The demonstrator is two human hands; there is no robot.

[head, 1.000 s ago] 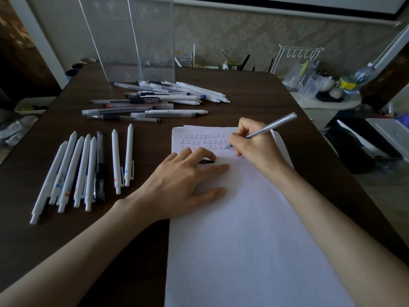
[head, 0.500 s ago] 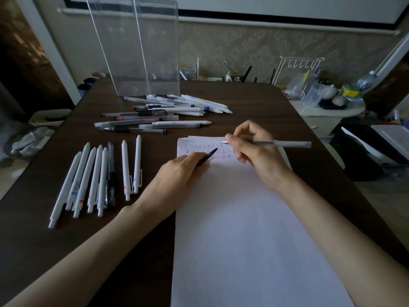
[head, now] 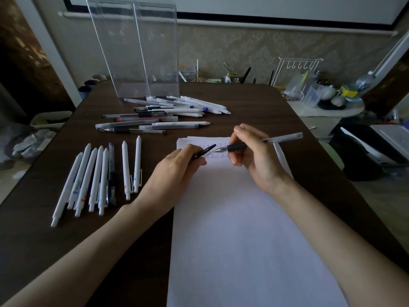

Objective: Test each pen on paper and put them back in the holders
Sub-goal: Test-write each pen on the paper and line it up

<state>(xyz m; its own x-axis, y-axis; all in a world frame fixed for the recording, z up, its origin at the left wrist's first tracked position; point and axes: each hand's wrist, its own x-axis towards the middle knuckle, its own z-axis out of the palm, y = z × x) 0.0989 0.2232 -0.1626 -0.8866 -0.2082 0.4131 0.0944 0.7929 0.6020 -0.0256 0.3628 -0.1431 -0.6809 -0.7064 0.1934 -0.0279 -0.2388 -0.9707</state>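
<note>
Above the paper [head: 243, 229], lifted the pen [head: 238, 147] gripped in the right hand [head: 254, 156] and raised the cap [head: 204, 151] pinched in the left hand [head: 174, 171] to its tip; likely capping next.

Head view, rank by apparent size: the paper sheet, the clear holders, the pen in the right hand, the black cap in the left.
1. paper sheet, nearest the camera, which inflates it.
2. clear holders, farther back.
3. pen, gripped by the right hand.
4. black cap, pinched by the left hand.
</note>
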